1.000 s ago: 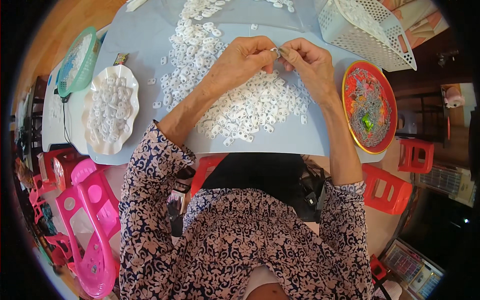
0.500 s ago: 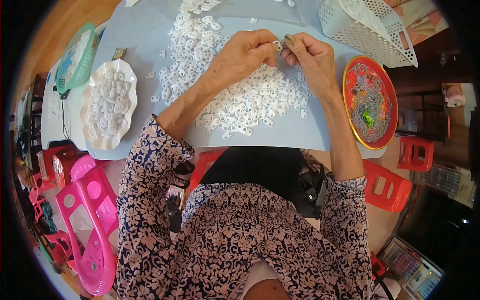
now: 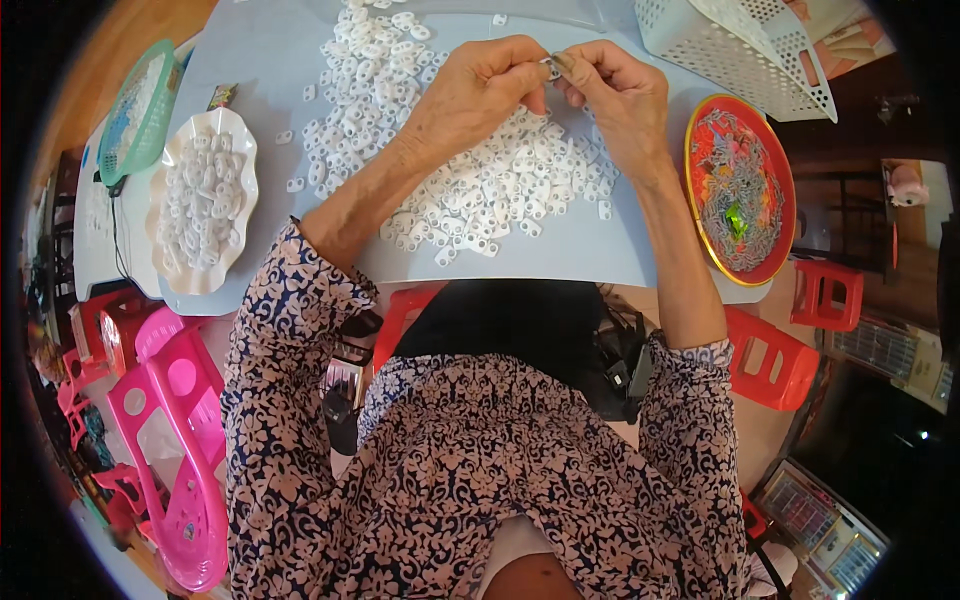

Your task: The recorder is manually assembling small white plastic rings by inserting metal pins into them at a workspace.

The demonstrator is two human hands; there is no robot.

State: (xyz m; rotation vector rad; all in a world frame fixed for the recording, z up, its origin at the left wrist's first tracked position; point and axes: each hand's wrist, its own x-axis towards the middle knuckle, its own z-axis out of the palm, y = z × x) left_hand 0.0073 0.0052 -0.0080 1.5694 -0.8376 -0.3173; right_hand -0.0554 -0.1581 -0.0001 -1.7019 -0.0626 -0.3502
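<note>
Fingers of both your hands are pinching one small pale piece [image 3: 551, 68] above the bench [image 3: 600, 250].

You are holding it between your left hand [image 3: 485, 85] and right hand [image 3: 615, 95], both grips narrow on its edges; it is looking light, stiff and easily dropped, so keep to the rim. Beneath, white pieces [image 3: 470, 190] are lying heaped, with a white dish [image 3: 235, 150] left and a red plate [image 3: 775, 170] right.

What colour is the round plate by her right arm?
Red with a gold rim, seen in the head view: the round plate.
</note>
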